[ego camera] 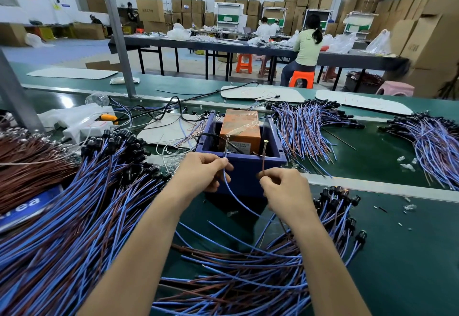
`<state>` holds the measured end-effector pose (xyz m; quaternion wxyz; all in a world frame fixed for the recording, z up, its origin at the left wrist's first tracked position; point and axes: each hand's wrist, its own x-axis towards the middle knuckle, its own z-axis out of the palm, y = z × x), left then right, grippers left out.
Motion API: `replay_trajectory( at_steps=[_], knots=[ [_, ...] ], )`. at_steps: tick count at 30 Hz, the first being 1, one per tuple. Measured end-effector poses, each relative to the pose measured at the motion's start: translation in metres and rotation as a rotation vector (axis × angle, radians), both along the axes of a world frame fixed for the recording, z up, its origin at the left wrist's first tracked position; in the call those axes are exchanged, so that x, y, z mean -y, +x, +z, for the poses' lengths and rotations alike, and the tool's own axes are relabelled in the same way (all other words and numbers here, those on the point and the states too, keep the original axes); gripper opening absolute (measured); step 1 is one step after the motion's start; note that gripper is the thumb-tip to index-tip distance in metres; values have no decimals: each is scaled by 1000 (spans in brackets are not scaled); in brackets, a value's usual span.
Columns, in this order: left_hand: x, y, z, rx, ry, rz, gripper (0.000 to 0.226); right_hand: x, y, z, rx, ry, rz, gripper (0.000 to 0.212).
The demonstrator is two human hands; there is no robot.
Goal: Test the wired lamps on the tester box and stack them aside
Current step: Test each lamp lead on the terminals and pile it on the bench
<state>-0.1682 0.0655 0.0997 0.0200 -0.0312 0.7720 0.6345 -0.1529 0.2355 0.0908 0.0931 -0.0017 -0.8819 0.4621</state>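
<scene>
The blue tester box [244, 169] stands in the middle of the green bench with an orange block [240, 126] inside and two upright screws [226, 145] on its near rim. My left hand [203, 170] pinches a blue wire [232, 192] up to the left screw. My right hand [283, 190] pinches a brown wire [263, 167] up to the right screw [264, 149]. Both wires run down toward a pile of wired lamps [248, 273] under my forearms. The lamp on these wires is hidden.
Large heaps of blue and brown wired lamps lie at left [74, 206], behind the box to the right [305, 126] and at far right [432, 146]. A white power strip [87, 126] and black cable sit at back left. People work at a far table [248, 47].
</scene>
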Motion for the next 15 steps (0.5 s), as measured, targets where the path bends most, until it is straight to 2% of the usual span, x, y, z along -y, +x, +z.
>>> replay_trajectory(
  at_steps=[2, 4, 7, 9, 11, 15],
  knots=[
    [15, 3, 5, 81, -76, -213, 25, -3, 3, 4, 117, -35, 115, 25],
    [32, 6, 9, 133, -176, -311, 33, -5, 9, 10, 321, 46, 390, 28],
    [55, 0, 3, 100, -458, -100, 38, -2, 18, 14, 478, 328, 725, 18],
    [67, -7, -6, 59, -760, 19, 32, 3, 19, 14, 500, 359, 769, 23],
    [71, -10, -15, 106, -975, 3, 36, 8, 19, 13, 484, 362, 775, 28],
    [56, -13, -36, 154, -1027, 45, 36, 9, 20, 11, 489, 346, 762, 30]
  ],
)
